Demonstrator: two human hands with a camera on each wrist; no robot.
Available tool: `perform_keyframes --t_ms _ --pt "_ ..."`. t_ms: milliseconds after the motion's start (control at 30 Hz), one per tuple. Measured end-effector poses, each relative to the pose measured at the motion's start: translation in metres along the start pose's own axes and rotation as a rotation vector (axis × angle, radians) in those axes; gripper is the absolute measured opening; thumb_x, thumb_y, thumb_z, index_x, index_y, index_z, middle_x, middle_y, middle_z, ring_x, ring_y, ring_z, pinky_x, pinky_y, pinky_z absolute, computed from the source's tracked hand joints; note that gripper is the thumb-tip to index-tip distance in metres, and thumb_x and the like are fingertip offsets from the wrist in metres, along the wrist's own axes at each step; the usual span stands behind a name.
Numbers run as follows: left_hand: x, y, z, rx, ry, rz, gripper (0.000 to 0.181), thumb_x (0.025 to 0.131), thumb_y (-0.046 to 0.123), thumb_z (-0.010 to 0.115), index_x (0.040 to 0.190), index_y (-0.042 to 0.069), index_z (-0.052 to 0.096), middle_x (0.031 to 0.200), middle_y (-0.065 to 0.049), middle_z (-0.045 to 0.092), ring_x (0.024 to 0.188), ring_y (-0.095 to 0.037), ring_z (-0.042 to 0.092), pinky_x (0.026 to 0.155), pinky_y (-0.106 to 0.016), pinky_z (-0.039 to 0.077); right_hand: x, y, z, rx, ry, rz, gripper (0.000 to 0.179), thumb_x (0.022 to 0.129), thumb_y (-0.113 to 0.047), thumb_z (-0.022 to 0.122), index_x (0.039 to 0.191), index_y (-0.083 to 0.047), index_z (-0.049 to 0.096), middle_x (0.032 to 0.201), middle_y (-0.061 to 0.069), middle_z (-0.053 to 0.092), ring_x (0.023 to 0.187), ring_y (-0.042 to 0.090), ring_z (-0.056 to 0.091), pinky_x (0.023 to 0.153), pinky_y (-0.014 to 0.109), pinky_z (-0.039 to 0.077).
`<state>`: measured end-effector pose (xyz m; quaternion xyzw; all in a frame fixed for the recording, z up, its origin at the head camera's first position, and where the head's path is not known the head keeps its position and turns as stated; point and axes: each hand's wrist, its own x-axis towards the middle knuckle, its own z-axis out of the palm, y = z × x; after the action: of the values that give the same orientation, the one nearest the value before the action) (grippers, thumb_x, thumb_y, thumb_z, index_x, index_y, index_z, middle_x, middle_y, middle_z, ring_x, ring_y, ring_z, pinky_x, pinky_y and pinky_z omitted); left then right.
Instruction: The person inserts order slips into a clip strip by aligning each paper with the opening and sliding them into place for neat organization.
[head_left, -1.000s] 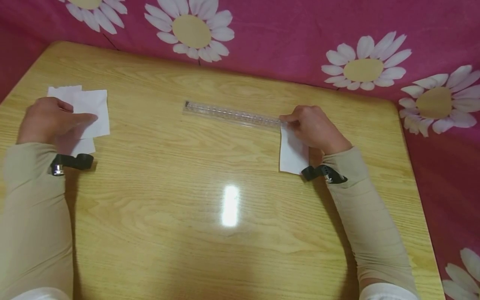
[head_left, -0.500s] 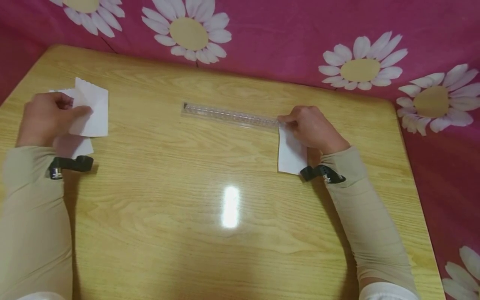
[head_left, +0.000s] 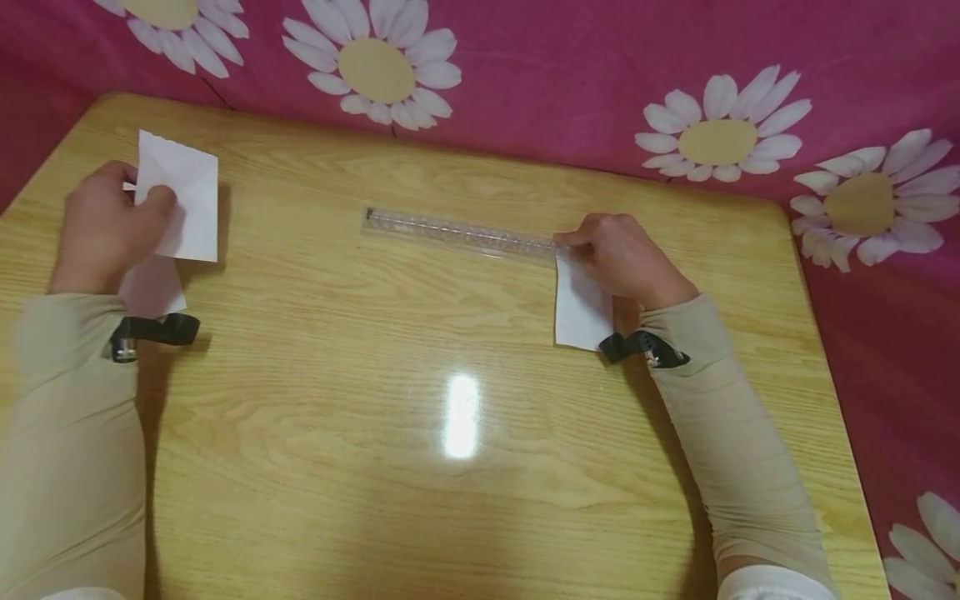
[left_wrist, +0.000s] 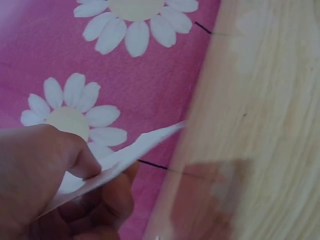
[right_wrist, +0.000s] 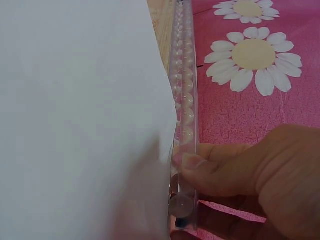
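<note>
At the left of the table, my left hand (head_left: 105, 225) pinches a square white paper (head_left: 193, 208) between thumb and fingers. The paper is lifted and casts a shadow; the left wrist view shows it edge-on (left_wrist: 150, 140). Another white paper (head_left: 153, 287) lies below it, partly hidden. On the right, my right hand (head_left: 633, 262) grips the right end of a long clear plastic strip (head_left: 457, 232) lined with round bumps. Its thumb presses on the strip (right_wrist: 184, 95) in the right wrist view. A white paper (head_left: 583, 308) extends toward me from that end, partly under the hand.
The wooden table (head_left: 322, 358) meets a pink wall covering (head_left: 540, 75) with large white daisies along its back edge. Each wrist wears a black strap, the left strap (head_left: 161, 329) and the right strap (head_left: 641, 346). A bright light reflection shows mid-table.
The left hand has curled its fingers round the upper white paper and raised it off the other paper, moving slightly away from me. The right hand and the clear strip stay in place.
</note>
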<state>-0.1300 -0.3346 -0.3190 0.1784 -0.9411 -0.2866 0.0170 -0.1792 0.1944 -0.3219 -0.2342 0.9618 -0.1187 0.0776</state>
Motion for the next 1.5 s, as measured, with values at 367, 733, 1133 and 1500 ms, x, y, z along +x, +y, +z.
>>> perform_keyframes --t_ms 367,733,1133,1500 --pt "0.002 0.006 0.015 -0.049 -0.010 0.038 0.064 0.099 0.036 0.040 0.145 -0.009 0.043 0.136 -0.036 0.055 0.111 -0.045 0.051 0.078 -0.029 0.037 0.002 -0.001 -0.001 0.006 0.002 -0.010 0.032 0.101 -0.002 0.059 0.130 -0.010 0.069 0.092 0.021 0.070 0.073 0.024 0.048 0.063 0.032 0.037" --pt "0.004 0.014 0.025 -0.048 0.008 0.081 0.076 0.095 0.053 0.063 0.143 -0.005 0.049 0.124 -0.029 0.061 0.091 -0.030 0.051 0.066 -0.020 0.035 0.000 0.003 -0.001 -0.001 0.008 0.010 0.033 0.101 -0.002 0.058 0.130 -0.011 0.070 0.095 0.019 0.071 0.075 0.025 0.052 0.064 0.033 0.039" --pt "0.001 0.021 0.033 -0.109 -0.064 0.064 0.058 0.102 0.053 0.045 0.095 0.001 0.069 0.069 -0.001 0.059 0.077 -0.020 0.046 0.061 -0.028 0.037 0.002 0.003 0.000 0.000 -0.009 0.025 0.034 0.101 -0.002 0.057 0.132 -0.011 0.069 0.097 0.020 0.071 0.076 0.026 0.050 0.064 0.033 0.038" --pt "-0.005 0.026 0.047 -0.086 -0.087 0.114 0.058 0.105 0.052 0.037 0.076 0.005 0.056 0.063 0.000 0.046 0.073 -0.024 0.044 0.063 -0.034 0.034 0.001 0.001 0.001 0.001 -0.010 0.021 0.035 0.100 0.000 0.055 0.131 -0.012 0.069 0.099 0.021 0.072 0.077 0.026 0.051 0.065 0.033 0.038"
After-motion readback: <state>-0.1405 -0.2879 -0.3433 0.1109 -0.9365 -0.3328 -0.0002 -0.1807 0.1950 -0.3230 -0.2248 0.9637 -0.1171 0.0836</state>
